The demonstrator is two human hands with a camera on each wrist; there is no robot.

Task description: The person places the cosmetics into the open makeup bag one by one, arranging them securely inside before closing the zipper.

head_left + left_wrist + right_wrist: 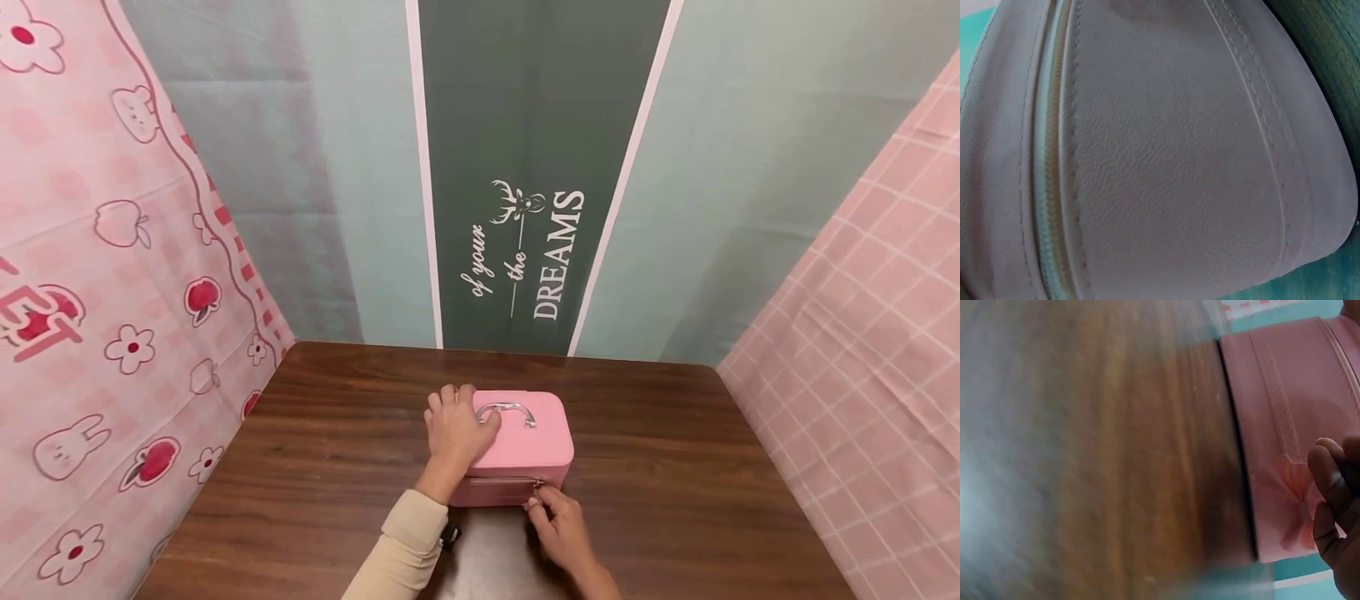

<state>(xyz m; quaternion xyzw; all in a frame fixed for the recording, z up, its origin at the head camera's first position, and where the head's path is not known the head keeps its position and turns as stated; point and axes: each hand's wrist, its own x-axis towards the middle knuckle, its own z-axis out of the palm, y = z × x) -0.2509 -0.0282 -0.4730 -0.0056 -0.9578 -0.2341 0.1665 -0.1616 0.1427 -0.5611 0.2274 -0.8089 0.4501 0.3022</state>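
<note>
A pink zippered case (525,446) with a silver carrying handle (507,407) on its lid sits upright on the wooden table. My left hand (453,427) holds it at the left, thumb over the lid beside the handle and fingers along the left edge. At the front right corner my right hand (557,525) pinches the zipper pull (537,486). Close up in the left wrist view runs the zipper (1054,150) along the stitched wall. A pink bow (1300,503) decorates the front in the right wrist view, beside my curled right fingers (1329,472).
The brown table (675,483) extends on both sides of the case. Behind it hangs a green curtain (540,125) with white lettering. Pink patterned cloths hang at the left (135,275) and right (870,333).
</note>
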